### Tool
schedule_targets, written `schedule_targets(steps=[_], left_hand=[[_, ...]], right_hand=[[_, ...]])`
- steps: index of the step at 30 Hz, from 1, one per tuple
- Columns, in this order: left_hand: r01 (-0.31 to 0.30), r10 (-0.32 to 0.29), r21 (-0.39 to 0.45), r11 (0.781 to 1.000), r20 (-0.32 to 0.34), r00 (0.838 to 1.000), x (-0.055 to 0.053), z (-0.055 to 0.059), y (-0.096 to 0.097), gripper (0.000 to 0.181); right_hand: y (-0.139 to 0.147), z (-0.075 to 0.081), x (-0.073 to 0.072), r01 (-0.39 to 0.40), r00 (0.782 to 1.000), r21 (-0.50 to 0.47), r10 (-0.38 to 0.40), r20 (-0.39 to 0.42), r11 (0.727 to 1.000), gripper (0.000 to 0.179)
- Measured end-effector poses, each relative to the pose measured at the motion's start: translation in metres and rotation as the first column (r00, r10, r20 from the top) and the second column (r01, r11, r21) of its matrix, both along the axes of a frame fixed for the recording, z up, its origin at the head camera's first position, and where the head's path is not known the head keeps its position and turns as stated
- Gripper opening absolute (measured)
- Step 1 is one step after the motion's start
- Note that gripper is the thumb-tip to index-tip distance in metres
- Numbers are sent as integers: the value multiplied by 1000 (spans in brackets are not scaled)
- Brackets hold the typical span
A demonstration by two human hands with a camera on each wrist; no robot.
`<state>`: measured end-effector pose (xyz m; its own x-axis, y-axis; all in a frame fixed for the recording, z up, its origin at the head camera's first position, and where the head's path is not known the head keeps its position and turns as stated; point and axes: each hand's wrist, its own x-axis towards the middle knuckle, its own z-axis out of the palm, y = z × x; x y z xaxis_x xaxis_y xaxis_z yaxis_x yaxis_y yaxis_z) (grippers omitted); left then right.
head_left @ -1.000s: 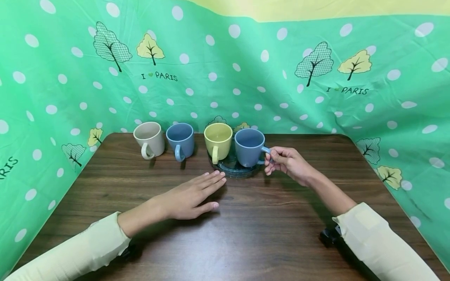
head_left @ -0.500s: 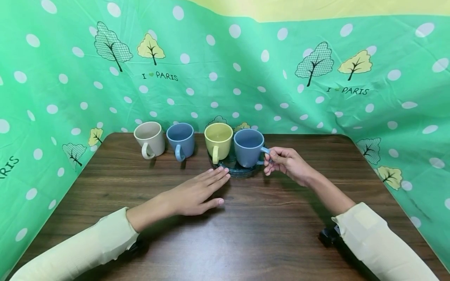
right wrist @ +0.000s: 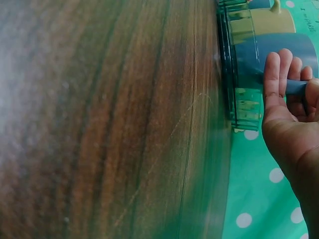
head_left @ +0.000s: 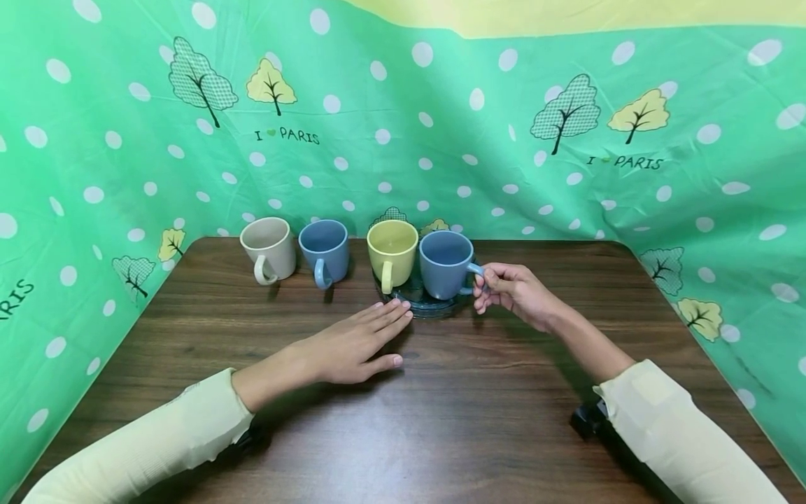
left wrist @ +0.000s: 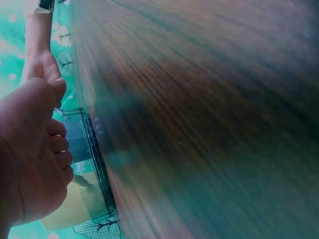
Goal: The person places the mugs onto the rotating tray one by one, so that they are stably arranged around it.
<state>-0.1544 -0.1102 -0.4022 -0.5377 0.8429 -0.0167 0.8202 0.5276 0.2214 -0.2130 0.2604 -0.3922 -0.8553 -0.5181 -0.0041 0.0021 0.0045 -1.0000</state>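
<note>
A blue mug (head_left: 444, 269) stands upright on a round clear glass tray (head_left: 428, 308), beside a yellow mug (head_left: 390, 255). My right hand (head_left: 519, 294) pinches the blue mug's handle between thumb and fingers; the right wrist view shows this handle (right wrist: 296, 87) in the grip. My left hand (head_left: 352, 346) is held out flat, palm down, with its fingertips at the tray's near rim. In the left wrist view the left hand (left wrist: 35, 154) partly hides both mugs and the tray.
Left of the tray stand a second blue mug (head_left: 324, 255) and a grey-white mug (head_left: 268, 252), handles facing me. All sit near the back edge of the brown wooden table (head_left: 453, 420). A green dotted cloth (head_left: 403, 126) hangs close behind.
My left hand has moved slightly right and forward, up to the tray's rim. The held blue mug has shifted a touch left; the right hand stays on its handle.
</note>
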Motion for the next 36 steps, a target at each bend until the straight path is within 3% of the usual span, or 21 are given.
schedule_targets(steps=[9, 15, 20, 25, 36], left_hand=[[-10, 10, -9, 1000, 10, 1000, 0, 1, 0, 76], [-19, 19, -19, 1000, 10, 1000, 0, 2, 0, 77], [-13, 13, -17, 1000, 2, 1000, -1, 4, 0, 76], [-13, 13, -20, 1000, 1, 1000, -1, 5, 1, 76], [-20, 20, -23, 1000, 3, 1000, -1, 5, 0, 76]], right_hand=[[6, -1, -6, -48, 999, -7, 48, -5, 999, 27], [6, 6, -8, -58, 998, 75, 58, -3, 995, 33], [5, 11, -9, 8, 1000, 167, -6, -15, 986, 39], [2, 12, -12, 102, 992, 241, -82, -93, 965, 35], [-5, 13, -15, 285, 937, 357, -180, -299, 890, 28]])
